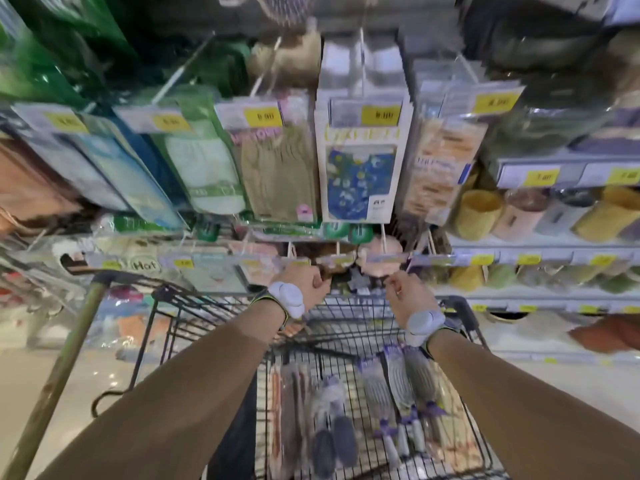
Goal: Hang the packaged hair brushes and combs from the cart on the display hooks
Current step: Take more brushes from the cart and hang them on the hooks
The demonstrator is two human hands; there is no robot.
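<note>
Both my hands reach over the black wire cart [464, 317] toward the lower row of display hooks [382, 242]. My left hand [308, 282] is curled closed at a packaged item hanging there; what it grips is blurred. My right hand [407, 292] pinches something small near a pink packaged brush [381, 258] on a hook. In the cart basket lie several packaged hair brushes with purple cards [398, 389], darker grey brushes [332, 427] and brown packaged combs [289, 410]. White bands sit on both wrists.
Upper hooks carry hanging packs with yellow price tags [360, 154]. Shelves with cups and jars [519, 213] stand to the right. A green-handled trolley pole [59, 368] leans at the left, over a light floor.
</note>
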